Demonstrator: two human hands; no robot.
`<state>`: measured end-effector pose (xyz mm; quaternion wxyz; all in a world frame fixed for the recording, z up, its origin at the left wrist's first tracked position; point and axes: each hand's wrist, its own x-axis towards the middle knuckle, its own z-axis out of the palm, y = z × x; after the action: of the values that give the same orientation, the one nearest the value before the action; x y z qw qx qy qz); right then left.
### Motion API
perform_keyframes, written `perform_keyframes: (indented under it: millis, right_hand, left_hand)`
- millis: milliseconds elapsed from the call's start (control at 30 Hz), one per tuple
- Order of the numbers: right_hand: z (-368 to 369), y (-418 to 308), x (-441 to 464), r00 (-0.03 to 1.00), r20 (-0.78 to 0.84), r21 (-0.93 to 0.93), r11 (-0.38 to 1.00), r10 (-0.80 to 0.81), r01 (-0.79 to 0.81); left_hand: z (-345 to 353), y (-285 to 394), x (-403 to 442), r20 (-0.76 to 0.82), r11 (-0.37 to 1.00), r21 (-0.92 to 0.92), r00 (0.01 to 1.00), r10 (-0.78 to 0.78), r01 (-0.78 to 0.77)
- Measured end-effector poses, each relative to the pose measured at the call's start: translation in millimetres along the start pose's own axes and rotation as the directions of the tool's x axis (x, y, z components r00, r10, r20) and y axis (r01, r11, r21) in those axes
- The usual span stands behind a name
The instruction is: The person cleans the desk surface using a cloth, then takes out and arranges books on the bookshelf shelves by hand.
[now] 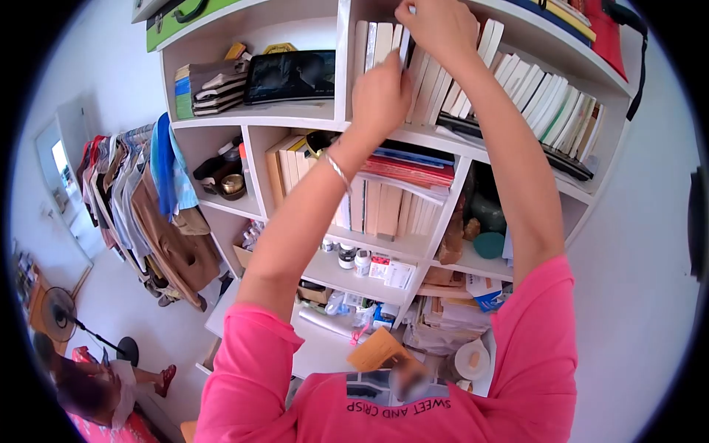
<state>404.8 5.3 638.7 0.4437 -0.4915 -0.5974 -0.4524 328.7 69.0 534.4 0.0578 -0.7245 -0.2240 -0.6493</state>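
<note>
Nearest, a pink shirt [310, 421] with printed lettering is seen, both arms being raised towards a white bookcase [343, 63]. A bracelet [338, 173] is worn on the left wrist. The left hand [382, 92], fingers curled, is placed at the lower part of a slim book [405, 47] in the upper compartment; whether the book is clamped cannot be told. The right hand [443, 31] is set higher, its fingertips bent together by the book's top edge — their grip cannot be told either, the contact being partly hidden. The slim book is flanked by upright books [377, 40] on its left and more on its right. In the adjoining left compartment, a dark screen [290, 76] is propped beside stacked notebooks. Lower down, bottles [361, 263] and boxes are shelved. Farther off, hanging clothes [148, 199], a standing fan [59, 314] and another person [100, 391] are noted.
</note>
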Motion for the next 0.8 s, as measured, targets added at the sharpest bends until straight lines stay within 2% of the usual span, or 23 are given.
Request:
perform_keyframes:
  millis: [67,100,133,167,200,233,267,300,333,367,400,433,467,533,567,600,633,667,733,800]
  right_hand:
    - [9,9,10,0.991,-0.112,0.054,0.995,-0.079,0.085]
    - [2,5,13,0.987,-0.145,0.077,0.994,-0.067,0.078]
    - [-14,-5,11,0.983,-0.171,0.153,0.983,-0.074,0.101]
    - [-43,-27,-5,0.983,-0.180,0.337,0.938,-0.022,0.082]
    - [-51,-37,-25,0.978,-0.109,0.389,0.898,-0.175,0.204]
    - [-64,-44,-45,0.928,-0.113,0.506,0.783,-0.356,0.362]
    - [-63,-50,-71,0.885,-0.201,0.455,0.760,-0.420,0.464]
    - [-70,-51,-98,0.838,-0.181,0.420,0.730,-0.514,0.539]
    - [-79,-51,-123,0.798,-0.184,0.402,0.696,-0.574,0.595]
    - [-93,-42,-143,0.781,-0.024,0.363,0.722,-0.625,0.589]
    - [-95,-32,-157,0.781,-0.046,0.407,0.702,-0.623,0.584]
    - [-100,-20,-167,0.814,-0.037,0.377,0.746,-0.580,0.549]
    - [-101,-3,-172,0.841,-0.026,0.317,0.793,-0.541,0.520]
    - [-103,26,-172,0.883,0.010,0.200,0.866,-0.470,0.458]
    - [-103,38,-169,0.930,0.112,0.173,0.929,-0.349,0.328]
    - [-96,48,-163,0.952,0.055,0.147,0.945,-0.301,0.291]
    - [-91,58,-156,0.971,0.066,0.136,0.966,-0.231,0.220]
    - [-90,63,-147,0.980,0.179,0.105,0.992,-0.091,0.073]
    - [-71,82,-130,0.994,0.102,0.066,0.997,-0.040,0.033]
    - [-57,95,-113,0.991,0.130,0.033,0.999,-0.008,0.003]
  left_hand:
    - [-7,0,14,-0.104,0.984,0.110,0.983,0.150,-0.138]
    - [-30,18,13,-0.132,0.983,0.151,0.983,0.127,-0.107]
    - [-53,29,7,-0.177,0.967,0.237,0.975,0.136,-0.092]
    - [-80,38,-6,-0.211,0.969,0.212,0.962,0.174,-0.129]
    - [-105,40,-23,-0.253,0.986,0.106,0.956,0.148,-0.125]
    - [-131,44,-47,-0.216,0.981,-0.192,0.975,-0.041,-0.001]
    - [-155,48,-74,-0.186,0.883,-0.436,0.943,-0.277,0.174]
    - [-173,72,-98,-0.235,0.774,-0.575,0.852,-0.468,0.266]
    - [-198,49,-125,-0.330,0.818,-0.549,0.853,-0.403,0.174]
    - [-226,29,-165,-0.333,0.811,-0.546,0.833,-0.442,0.211]
    - [-255,9,-205,-0.335,0.801,-0.544,0.811,-0.479,0.249]
    - [-284,-11,-246,-0.336,0.789,-0.544,0.788,-0.516,0.285]
    - [-308,-22,-278,-0.132,0.701,-0.580,0.801,-0.584,0.415]
    - [-332,-55,-354,0.028,0.508,-0.549,0.622,-0.782,0.664]
    - [-335,-69,-380,0.243,0.348,-0.509,0.519,-0.819,0.787]
    - [-333,-80,-404,0.443,0.184,-0.425,0.381,-0.812,0.886]
    - [-316,-84,-432,0.408,0.098,-0.471,0.315,-0.857,0.877]
    - [-298,-91,-461,0.373,0.018,-0.517,0.244,-0.895,0.856]
    - [-284,-121,-529,0.424,-0.047,-0.444,0.163,-0.891,0.895]
    - [-266,-135,-587,0.454,-0.164,-0.375,0.027,-0.890,0.912]
